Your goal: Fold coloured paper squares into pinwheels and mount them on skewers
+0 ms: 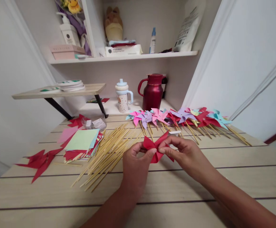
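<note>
Above the middle of the table, a red paper pinwheel (156,157) is pinched between my two hands, its points folded in toward the centre. My left hand (137,163) grips its left side, thumb pressed near the middle. On the other side, my right hand (185,153) closes thumb and forefinger at the pinwheel's centre, around what looks like a tiny fastener, too small to make out. Just left of my hands lies a loose pile of thin wooden sticks (109,150). Behind my hands, several finished pinwheels (160,116) on sticks lie in a row.
Left of the sticks sits a stack of coloured paper squares (82,139), with cut red paper (41,161) beside it. Small clear packets (97,124) lie behind. A red thermos jug (153,91) and a speckled cup (123,98) stand at the back, near a small raised shelf (90,88).
</note>
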`<state>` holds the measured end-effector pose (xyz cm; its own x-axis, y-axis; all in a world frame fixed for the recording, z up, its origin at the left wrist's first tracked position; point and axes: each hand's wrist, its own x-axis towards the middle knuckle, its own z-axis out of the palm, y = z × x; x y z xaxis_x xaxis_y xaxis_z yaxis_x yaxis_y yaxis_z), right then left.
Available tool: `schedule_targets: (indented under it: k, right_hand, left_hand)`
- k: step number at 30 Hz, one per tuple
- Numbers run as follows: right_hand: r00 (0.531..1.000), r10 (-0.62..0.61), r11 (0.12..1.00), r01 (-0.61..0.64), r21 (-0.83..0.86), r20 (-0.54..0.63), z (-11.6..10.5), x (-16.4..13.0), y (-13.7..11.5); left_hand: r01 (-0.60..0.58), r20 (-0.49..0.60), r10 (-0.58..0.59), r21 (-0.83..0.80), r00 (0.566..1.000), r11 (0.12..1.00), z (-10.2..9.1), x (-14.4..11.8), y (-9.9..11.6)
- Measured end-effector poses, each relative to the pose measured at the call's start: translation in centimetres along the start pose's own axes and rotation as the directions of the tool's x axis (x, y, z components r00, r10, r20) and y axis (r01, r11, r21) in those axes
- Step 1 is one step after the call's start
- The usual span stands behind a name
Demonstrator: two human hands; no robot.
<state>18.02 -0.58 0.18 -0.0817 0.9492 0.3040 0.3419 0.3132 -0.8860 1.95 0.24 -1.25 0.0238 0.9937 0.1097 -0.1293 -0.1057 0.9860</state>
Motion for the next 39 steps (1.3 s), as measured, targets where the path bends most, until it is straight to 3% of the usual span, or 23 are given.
schedule_targets:
  k: [5,11,17,21,30,39]
  right_hand:
    - [0.999,-0.019,1.000,0.019,-0.001,-0.037,0.3,-0.3,-0.3]
    - [0.990,-0.090,0.996,0.090,-0.002,-0.108,0.6,-0.7,-0.1]
    - [0.961,-0.105,0.970,0.156,0.187,-0.257,1.1,-0.5,0.6]
    - [0.972,-0.051,0.959,0.112,0.260,-0.231,1.3,-0.6,0.2]
    - [0.987,0.016,0.974,0.021,0.225,-0.159,0.7,-0.7,-0.4]
    - [0.990,0.061,0.970,-0.029,0.240,-0.130,0.4,-0.3,-0.4]
  left_hand:
    - [-0.067,-0.018,0.069,0.084,0.997,0.994,0.2,-0.2,0.5]
    - [-0.066,-0.027,0.069,0.073,0.997,0.995,0.3,-0.4,0.6]
    - [-0.054,-0.024,0.055,0.056,0.998,0.997,0.3,-0.7,1.0]
    - [-0.066,-0.024,0.068,0.070,0.997,0.995,0.3,-0.7,1.1]
    - [-0.166,0.006,0.167,0.167,0.986,0.972,-0.2,-0.6,1.1]
    - [-0.028,0.060,0.027,0.013,0.998,1.000,-0.1,-0.3,0.7]
